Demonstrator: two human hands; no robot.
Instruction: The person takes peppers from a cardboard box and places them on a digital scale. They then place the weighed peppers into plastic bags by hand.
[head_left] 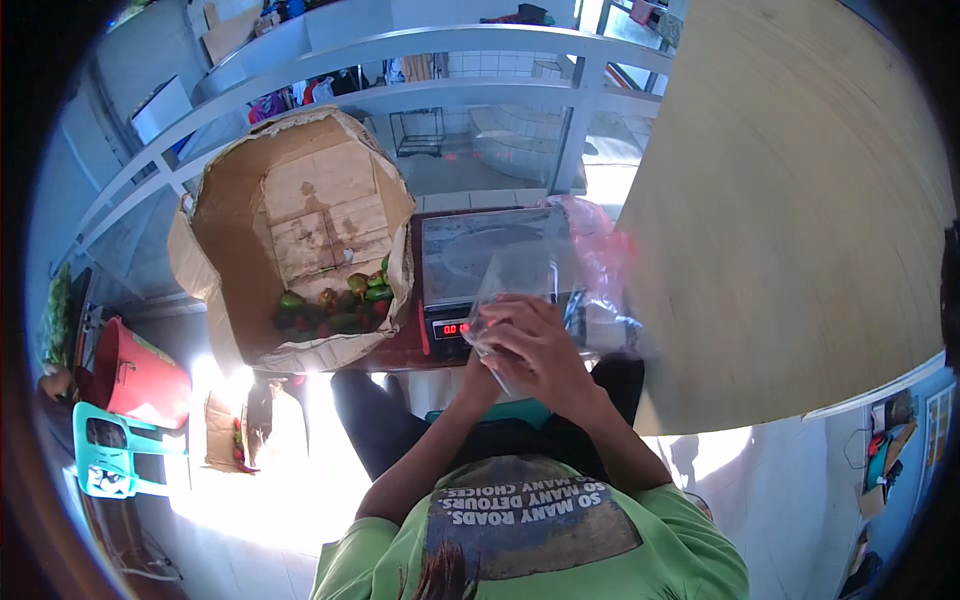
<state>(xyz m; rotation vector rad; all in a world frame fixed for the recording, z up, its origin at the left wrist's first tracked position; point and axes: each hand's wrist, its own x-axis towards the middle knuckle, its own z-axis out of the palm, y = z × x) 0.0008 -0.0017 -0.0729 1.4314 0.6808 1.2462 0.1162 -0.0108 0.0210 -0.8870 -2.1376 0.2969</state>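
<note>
Railing beyond, clear plastic bag in half-curled right grip, hold of left grip unclear.

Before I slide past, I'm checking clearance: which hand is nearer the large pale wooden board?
Right. The right hand is left of the wooden board, with a gap between; the left hand is farther left, partly hidden by the other.

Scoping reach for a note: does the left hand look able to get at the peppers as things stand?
Probably yes: the carton is open-topped, and the peppers lie toward the side nearest the left hand. It would first have to leave the clear plastic bag, then pass over the carton's rim.
</note>
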